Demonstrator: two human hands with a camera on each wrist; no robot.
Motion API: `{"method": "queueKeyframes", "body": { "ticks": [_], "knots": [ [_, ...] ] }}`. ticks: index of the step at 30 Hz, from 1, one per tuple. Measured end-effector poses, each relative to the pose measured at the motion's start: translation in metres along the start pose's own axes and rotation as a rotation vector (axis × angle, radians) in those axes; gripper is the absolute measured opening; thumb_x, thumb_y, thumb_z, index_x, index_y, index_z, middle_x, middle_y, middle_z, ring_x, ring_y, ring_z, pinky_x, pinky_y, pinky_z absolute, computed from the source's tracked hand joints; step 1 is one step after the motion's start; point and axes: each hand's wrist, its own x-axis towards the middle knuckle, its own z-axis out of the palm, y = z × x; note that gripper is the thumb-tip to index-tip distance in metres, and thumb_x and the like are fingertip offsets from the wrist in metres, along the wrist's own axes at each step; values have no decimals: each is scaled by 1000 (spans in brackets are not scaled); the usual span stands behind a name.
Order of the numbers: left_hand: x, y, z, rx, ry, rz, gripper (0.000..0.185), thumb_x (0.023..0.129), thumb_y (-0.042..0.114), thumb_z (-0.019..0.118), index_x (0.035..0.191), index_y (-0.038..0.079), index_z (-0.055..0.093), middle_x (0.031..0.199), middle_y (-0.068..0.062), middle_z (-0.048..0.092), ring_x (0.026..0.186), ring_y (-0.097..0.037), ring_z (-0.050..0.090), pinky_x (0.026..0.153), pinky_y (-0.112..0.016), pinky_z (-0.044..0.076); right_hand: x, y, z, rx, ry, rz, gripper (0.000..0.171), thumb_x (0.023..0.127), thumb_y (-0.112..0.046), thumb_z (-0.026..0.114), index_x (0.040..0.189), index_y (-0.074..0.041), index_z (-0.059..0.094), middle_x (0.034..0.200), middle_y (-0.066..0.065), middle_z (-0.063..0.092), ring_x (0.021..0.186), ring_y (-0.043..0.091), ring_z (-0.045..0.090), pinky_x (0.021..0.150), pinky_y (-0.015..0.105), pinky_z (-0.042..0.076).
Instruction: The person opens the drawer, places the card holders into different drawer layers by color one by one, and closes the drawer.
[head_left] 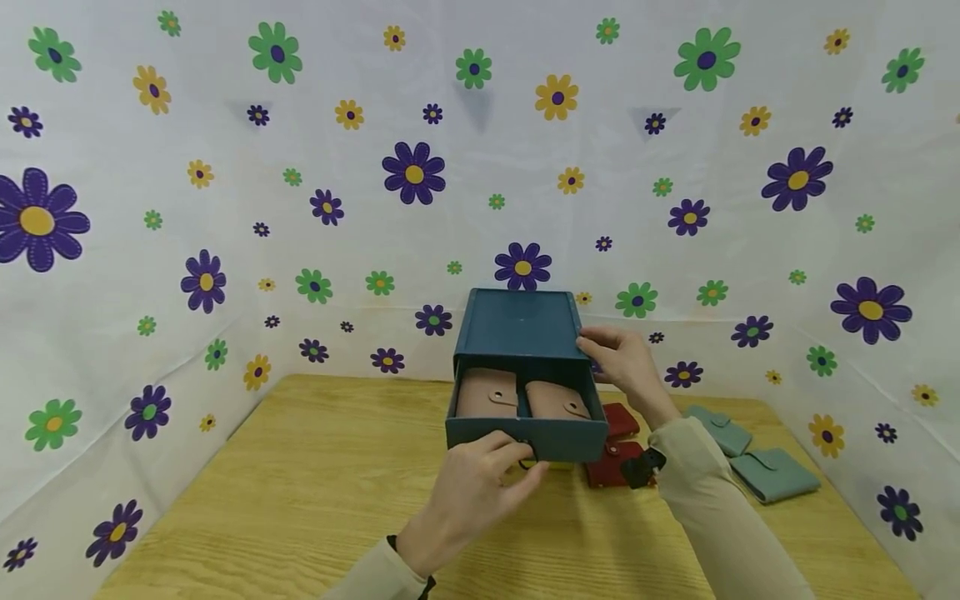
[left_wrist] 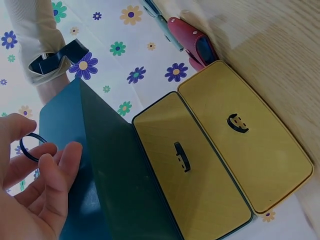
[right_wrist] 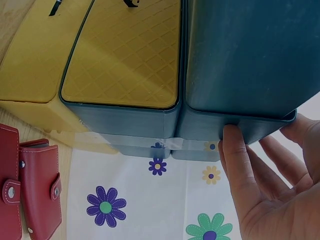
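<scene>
A stacked drawer cabinet stands on the table with its blue top drawer pulled out. Two pale pink wallets lie side by side in that drawer. My left hand holds the drawer's dark ring handle between thumb and fingers. At the cabinet's upper right front edge, my right hand grips the side; in the right wrist view its fingertips touch the blue side wall. Below the pulled-out drawer, two yellow drawer fronts with dark handles are closed.
Red wallets lie on the table right of the cabinet, beneath my right forearm. Farther right are two light green wallets. The wooden table ends at a flower-patterned white cloth behind and at both sides.
</scene>
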Motion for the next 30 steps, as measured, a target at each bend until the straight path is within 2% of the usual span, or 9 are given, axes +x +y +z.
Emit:
{"method": "queueKeyframes", "body": {
  "ticks": [7,12,21,26,30],
  "knots": [
    [2,-6,3,0,18,-36,10,85,26,77,87,17,75,78,6,66,63,-5,60,56,-10,46,1,-2,1,-18,3,-5,45,99,-32,59,137,-9,57,137,18,58,116,36,64,86,46,57],
    [5,-8,3,18,15,-53,11,87,28,75,89,17,75,81,6,67,65,-3,59,57,-12,47,1,-3,1,-11,-1,-6,46,98,-33,59,137,-9,57,137,18,58,116,36,64,85,45,58],
    [12,-9,6,43,-31,-137,15,90,31,71,94,17,74,87,5,66,66,-6,60,56,-14,48,1,-2,1,-6,-11,5,46,98,-33,59,138,-10,57,138,17,58,115,36,64,85,44,58],
    [17,-11,9,58,-55,-164,18,93,32,67,99,16,72,92,3,66,69,-7,60,59,-17,50,1,-3,0,-7,-13,10,46,99,-33,59,138,-10,57,139,17,57,117,36,63,87,44,57],
    [19,-14,15,61,-64,-185,17,95,33,65,98,17,70,93,2,63,66,-7,56,56,-16,47,0,-2,0,-12,-9,10,46,98,-33,59,138,-11,57,139,17,57,116,36,64,86,44,58]
  ]
}}
